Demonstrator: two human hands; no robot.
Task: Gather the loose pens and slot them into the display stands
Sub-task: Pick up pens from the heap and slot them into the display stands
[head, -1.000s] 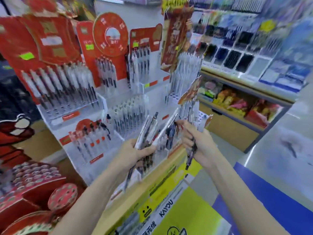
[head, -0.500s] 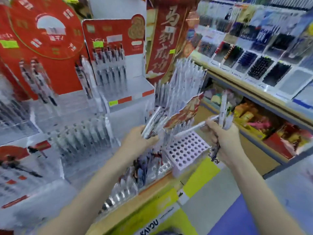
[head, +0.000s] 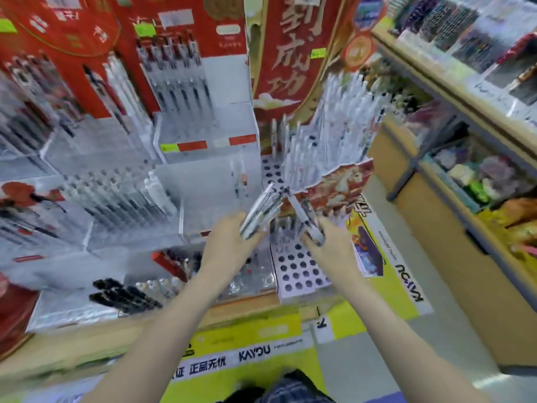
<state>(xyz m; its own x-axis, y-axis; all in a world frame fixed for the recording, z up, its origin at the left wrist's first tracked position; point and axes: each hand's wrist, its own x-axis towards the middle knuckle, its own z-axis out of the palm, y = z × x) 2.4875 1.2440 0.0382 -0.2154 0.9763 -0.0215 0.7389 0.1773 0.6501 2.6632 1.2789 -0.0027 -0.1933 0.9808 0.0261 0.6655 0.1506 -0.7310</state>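
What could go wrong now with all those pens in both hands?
The left hand grips a whole bunch of pens fanned out at the top, so one might slip free and fall onto the stands below. The right hand holds its pen close to the crowded white pens already standing in the rack, so it might knock some over. The picture is blurry, so aiming for the small holes of the white stand could be tricky.

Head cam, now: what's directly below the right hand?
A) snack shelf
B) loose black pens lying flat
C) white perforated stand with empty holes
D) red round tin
C: the right hand, gripping a pen, is above the white perforated stand, whose dark holes near the front are empty.
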